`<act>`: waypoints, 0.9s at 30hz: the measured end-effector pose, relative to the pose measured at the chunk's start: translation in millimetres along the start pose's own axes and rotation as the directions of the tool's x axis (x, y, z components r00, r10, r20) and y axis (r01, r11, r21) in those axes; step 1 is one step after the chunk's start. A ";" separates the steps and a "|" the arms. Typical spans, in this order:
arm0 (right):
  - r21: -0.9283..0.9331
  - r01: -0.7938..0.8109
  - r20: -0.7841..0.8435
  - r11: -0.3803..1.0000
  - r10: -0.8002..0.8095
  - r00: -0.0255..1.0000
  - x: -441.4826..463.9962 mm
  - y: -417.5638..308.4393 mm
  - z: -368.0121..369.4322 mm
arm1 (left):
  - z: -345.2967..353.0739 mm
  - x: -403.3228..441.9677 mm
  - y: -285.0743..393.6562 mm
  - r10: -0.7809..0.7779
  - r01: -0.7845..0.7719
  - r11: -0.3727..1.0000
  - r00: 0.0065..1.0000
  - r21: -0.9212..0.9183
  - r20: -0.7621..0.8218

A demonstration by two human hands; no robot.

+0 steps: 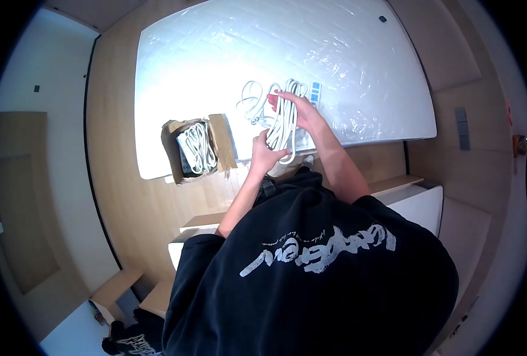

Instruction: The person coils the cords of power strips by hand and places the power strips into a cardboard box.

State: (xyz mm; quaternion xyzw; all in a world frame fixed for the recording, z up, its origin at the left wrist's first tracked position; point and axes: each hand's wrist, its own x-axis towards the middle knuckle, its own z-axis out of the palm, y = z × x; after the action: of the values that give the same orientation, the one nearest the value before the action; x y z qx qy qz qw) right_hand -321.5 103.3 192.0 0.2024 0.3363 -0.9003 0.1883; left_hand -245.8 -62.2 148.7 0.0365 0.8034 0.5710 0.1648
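A bundle of looped white cable (284,121) is held between my two hands over the edge of the plastic-covered mattress (358,65). Low on the bundle, at its left side, my left hand (266,153) is closed around the loops. My right hand (301,109) wraps the upper part from the right, its fingers across the strands. More white cable (252,102) lies loose on the mattress just left of the bundle. Beside my right hand is a white power strip with blue sockets (315,93).
An open cardboard box (222,139) with another coiled white cable (198,148) inside stands at the mattress's left front corner. A small dark object (383,19) lies at the far right of the mattress. Wooden-edged furniture (397,183) is close on both sides of me.
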 end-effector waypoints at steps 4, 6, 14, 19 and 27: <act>-0.010 -0.003 -0.027 1.000 0.003 1.000 5.8 1.4 -14.8 | 13.6 -17.4 30.7 0.077 -0.022 0.944 0.985 0.328 -0.156; 0.142 0.009 -0.015 0.990 -0.007 1.000 5.5 0.5 -18.2 | 12.9 -15.6 37.5 0.105 -0.046 0.946 0.980 0.322 -0.168; -0.061 0.012 -0.026 0.998 -0.014 1.000 -7.4 -16.1 -25.5 | 15.0 4.4 22.1 -0.134 0.146 0.983 0.985 -0.114 0.108; 0.007 -0.129 0.065 0.992 0.128 0.990 -37.0 -24.5 -49.3 | 17.4 52.2 29.4 0.208 -0.171 0.975 0.930 0.144 -0.303; -0.224 0.007 0.288 0.974 0.060 0.956 -93.3 -91.7 -55.7 | 36.9 112.0 131.9 0.160 -0.069 0.964 0.922 -0.258 0.352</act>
State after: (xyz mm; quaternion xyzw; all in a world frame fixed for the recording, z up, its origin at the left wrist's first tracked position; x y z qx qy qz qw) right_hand -272.7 224.7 247.7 0.0487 0.4008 -0.8743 0.2696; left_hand -357.2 44.3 235.5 0.1705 0.6792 0.6556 0.2825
